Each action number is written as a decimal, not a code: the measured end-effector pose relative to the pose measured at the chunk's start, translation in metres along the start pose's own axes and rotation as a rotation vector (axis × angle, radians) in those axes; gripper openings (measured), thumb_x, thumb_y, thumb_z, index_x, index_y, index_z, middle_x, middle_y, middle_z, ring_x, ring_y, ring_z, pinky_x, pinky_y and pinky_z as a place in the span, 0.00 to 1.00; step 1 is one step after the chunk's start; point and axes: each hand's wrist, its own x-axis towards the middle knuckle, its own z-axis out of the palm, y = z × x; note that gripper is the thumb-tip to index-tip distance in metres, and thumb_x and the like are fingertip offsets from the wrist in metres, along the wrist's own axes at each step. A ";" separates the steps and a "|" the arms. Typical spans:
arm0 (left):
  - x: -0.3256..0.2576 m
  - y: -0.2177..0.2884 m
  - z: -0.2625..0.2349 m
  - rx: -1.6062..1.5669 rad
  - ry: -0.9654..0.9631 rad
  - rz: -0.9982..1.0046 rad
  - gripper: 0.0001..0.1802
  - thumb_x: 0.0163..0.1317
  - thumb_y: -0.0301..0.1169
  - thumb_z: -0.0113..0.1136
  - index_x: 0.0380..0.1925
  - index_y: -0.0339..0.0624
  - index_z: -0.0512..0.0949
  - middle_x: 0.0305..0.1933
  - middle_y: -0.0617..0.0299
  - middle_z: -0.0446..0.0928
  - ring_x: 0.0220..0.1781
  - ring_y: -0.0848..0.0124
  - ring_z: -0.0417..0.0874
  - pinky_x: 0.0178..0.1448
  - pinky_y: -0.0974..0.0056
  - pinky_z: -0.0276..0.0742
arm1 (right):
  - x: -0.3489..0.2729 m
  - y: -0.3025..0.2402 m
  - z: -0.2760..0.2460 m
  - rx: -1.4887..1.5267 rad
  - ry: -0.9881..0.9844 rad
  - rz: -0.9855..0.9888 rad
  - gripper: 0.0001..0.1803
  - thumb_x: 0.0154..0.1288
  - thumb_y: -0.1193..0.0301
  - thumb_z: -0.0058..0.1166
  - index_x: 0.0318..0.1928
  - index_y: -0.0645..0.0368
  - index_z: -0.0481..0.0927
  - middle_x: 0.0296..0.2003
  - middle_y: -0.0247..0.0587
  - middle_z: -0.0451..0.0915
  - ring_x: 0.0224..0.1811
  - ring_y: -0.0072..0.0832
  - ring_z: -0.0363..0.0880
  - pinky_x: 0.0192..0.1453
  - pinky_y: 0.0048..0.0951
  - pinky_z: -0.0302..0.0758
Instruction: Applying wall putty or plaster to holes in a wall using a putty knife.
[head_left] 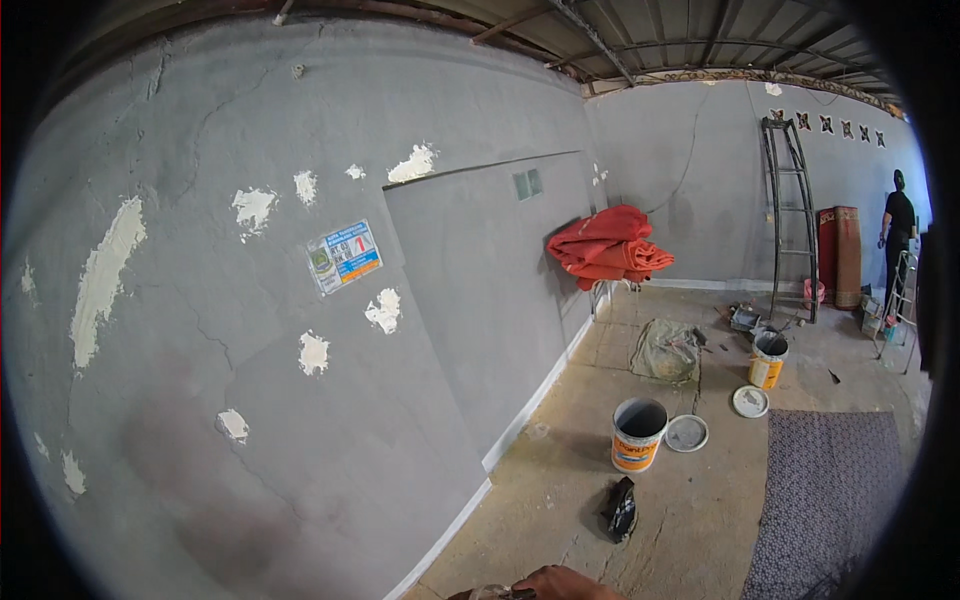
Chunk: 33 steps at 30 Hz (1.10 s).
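At the lower edge my right hand (562, 583) shows only in part, its knuckles bent and its fingers closed. A small pale and dark object (495, 593) sits against it, too cut off to name. Just left of that is a thin brownish sliver that may be my left hand (459, 596); its fingers cannot be made out. Beside me on the left rises a grey wall (260, 400) with dried-looking white filler patches (108, 280) and thin cracks. A blue and white sign (345, 257) is fixed to it.
On the floor stand an open paint bucket (638, 440), its lid (687, 433), a black plastic bag (620, 508) and a second bucket (768, 362). Red folded cloth (610, 246) is piled by the wall. A patterned mat (825, 500), tall ladder (790, 220) and person (899, 225) are at right.
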 end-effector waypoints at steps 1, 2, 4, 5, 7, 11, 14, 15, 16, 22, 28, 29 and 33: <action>-0.004 -0.003 0.000 -0.031 -0.032 0.032 0.39 0.56 0.35 0.79 0.66 0.43 0.71 0.58 0.57 0.80 0.55 0.64 0.83 0.55 0.55 0.81 | -0.002 -0.006 0.002 -0.004 -0.004 -0.064 0.10 0.63 0.62 0.68 0.39 0.53 0.87 0.27 0.39 0.87 0.26 0.35 0.84 0.33 0.39 0.80; -0.007 -0.007 0.000 -0.036 -0.042 0.017 0.39 0.56 0.35 0.79 0.66 0.43 0.71 0.58 0.57 0.80 0.55 0.64 0.83 0.55 0.55 0.81 | -0.007 -0.007 -0.003 0.010 -0.015 -0.057 0.10 0.63 0.62 0.68 0.39 0.53 0.87 0.27 0.39 0.87 0.26 0.35 0.84 0.33 0.39 0.80; -0.013 -0.007 -0.004 0.001 -0.014 0.053 0.39 0.55 0.38 0.79 0.66 0.43 0.72 0.58 0.54 0.80 0.56 0.58 0.83 0.58 0.52 0.80 | -0.009 -0.024 -0.037 0.406 -0.226 0.173 0.14 0.68 0.59 0.62 0.47 0.53 0.85 0.36 0.51 0.86 0.39 0.54 0.85 0.43 0.48 0.81; -0.016 -0.006 -0.005 0.017 -0.006 0.072 0.40 0.55 0.39 0.79 0.66 0.42 0.72 0.58 0.52 0.80 0.57 0.56 0.82 0.59 0.50 0.80 | -0.014 -0.023 -0.030 0.454 -0.256 0.186 0.13 0.67 0.61 0.64 0.46 0.54 0.85 0.36 0.50 0.86 0.39 0.53 0.84 0.43 0.46 0.80; -0.021 -0.002 -0.007 0.045 0.023 0.099 0.41 0.54 0.42 0.78 0.66 0.42 0.72 0.58 0.48 0.80 0.58 0.51 0.82 0.61 0.46 0.79 | -0.019 -0.035 -0.022 0.428 -0.307 0.191 0.13 0.67 0.61 0.64 0.46 0.54 0.85 0.36 0.51 0.86 0.39 0.53 0.84 0.42 0.46 0.80; -0.039 0.009 -0.015 0.094 0.134 0.158 0.43 0.54 0.47 0.78 0.67 0.41 0.73 0.58 0.40 0.81 0.61 0.41 0.81 0.66 0.39 0.77 | -0.025 -0.044 -0.025 0.423 -0.354 0.225 0.12 0.66 0.61 0.66 0.45 0.52 0.87 0.34 0.50 0.86 0.36 0.52 0.84 0.40 0.46 0.79; -0.035 0.025 -0.026 0.036 -0.041 0.060 0.56 0.31 0.47 0.87 0.65 0.44 0.73 0.62 0.51 0.77 0.65 0.48 0.77 0.69 0.44 0.68 | -0.030 -0.048 -0.026 0.408 -0.239 0.288 0.13 0.64 0.61 0.67 0.45 0.53 0.88 0.33 0.51 0.86 0.35 0.52 0.85 0.40 0.45 0.80; -0.036 0.027 -0.027 0.022 -0.047 0.027 0.57 0.32 0.48 0.86 0.67 0.43 0.71 0.63 0.50 0.76 0.67 0.47 0.76 0.71 0.42 0.66 | -0.031 -0.050 -0.026 0.368 -0.154 0.293 0.14 0.63 0.61 0.69 0.45 0.54 0.89 0.33 0.52 0.87 0.35 0.51 0.86 0.40 0.44 0.81; -0.040 0.029 -0.030 0.022 -0.049 -0.008 0.57 0.32 0.48 0.86 0.67 0.43 0.71 0.63 0.50 0.76 0.67 0.47 0.76 0.71 0.42 0.66 | -0.031 -0.054 -0.027 0.327 -0.075 0.292 0.15 0.62 0.62 0.70 0.46 0.55 0.89 0.33 0.53 0.87 0.35 0.51 0.87 0.40 0.43 0.82; -0.071 0.026 -0.046 -0.042 -0.083 -0.132 0.59 0.32 0.46 0.87 0.68 0.43 0.69 0.66 0.49 0.74 0.69 0.48 0.73 0.71 0.43 0.66 | -0.022 -0.078 -0.010 0.339 -0.207 0.301 0.17 0.61 0.62 0.71 0.47 0.55 0.90 0.33 0.50 0.88 0.36 0.50 0.88 0.39 0.44 0.83; -0.119 0.017 -0.061 0.022 -0.047 -0.367 0.57 0.33 0.44 0.86 0.67 0.45 0.69 0.66 0.51 0.74 0.69 0.48 0.73 0.73 0.44 0.64 | 0.016 -0.092 0.024 0.481 -0.464 0.076 0.16 0.62 0.60 0.66 0.47 0.54 0.89 0.33 0.51 0.87 0.37 0.52 0.87 0.42 0.47 0.83; -0.126 0.015 -0.064 0.044 -0.039 -0.418 0.56 0.33 0.43 0.86 0.66 0.45 0.69 0.65 0.51 0.74 0.69 0.47 0.73 0.73 0.44 0.64 | 0.026 -0.097 0.029 0.509 -0.516 0.062 0.16 0.61 0.61 0.65 0.46 0.55 0.89 0.33 0.52 0.87 0.37 0.53 0.87 0.42 0.48 0.83; -0.159 0.004 -0.071 -0.030 -0.001 -0.473 0.54 0.33 0.43 0.84 0.65 0.46 0.69 0.64 0.51 0.74 0.67 0.47 0.73 0.72 0.43 0.66 | 0.067 -0.114 0.042 0.434 -0.558 0.043 0.13 0.61 0.61 0.66 0.41 0.56 0.86 0.30 0.54 0.85 0.36 0.55 0.85 0.42 0.48 0.81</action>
